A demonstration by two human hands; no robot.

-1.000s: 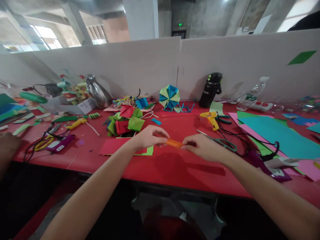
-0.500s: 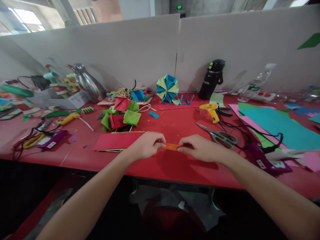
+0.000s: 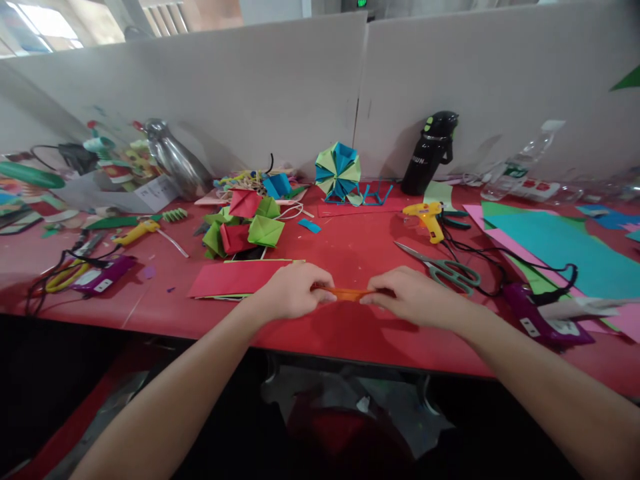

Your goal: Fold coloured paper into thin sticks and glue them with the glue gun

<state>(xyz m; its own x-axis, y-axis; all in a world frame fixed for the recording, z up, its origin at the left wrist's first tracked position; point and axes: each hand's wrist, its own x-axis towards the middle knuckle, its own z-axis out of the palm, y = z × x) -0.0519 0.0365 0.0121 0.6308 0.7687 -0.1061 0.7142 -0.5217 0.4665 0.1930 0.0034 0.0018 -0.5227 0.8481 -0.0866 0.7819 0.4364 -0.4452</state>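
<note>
Between my two hands stretches a narrow strip of folded orange paper (image 3: 349,294), held over the front of the red table (image 3: 320,337). My left hand (image 3: 303,290) pinches its left end, and my right hand (image 3: 407,297) pinches the right end; both sets of fingers are closed and cover the ends. Just left of my left hand lies a stack of red and green paper (image 3: 235,277). Behind it sit several folded red and green paper pieces (image 3: 245,227). Grey-green-handled scissors (image 3: 450,272) lie beyond my right wrist.
A yellow glue gun (image 3: 425,219), a purple power strip (image 3: 543,317) and coloured sheets (image 3: 565,247) are on the right. A paper wheel (image 3: 338,170) and black bottle (image 3: 427,157) stand by the partition. Another glue gun (image 3: 137,232) and a steel jug (image 3: 175,160) are left.
The view has tilted slightly, so the background is shifted. My hands keep their pinch on the orange paper, with its visible middle part and their spacing nearly the same.
</note>
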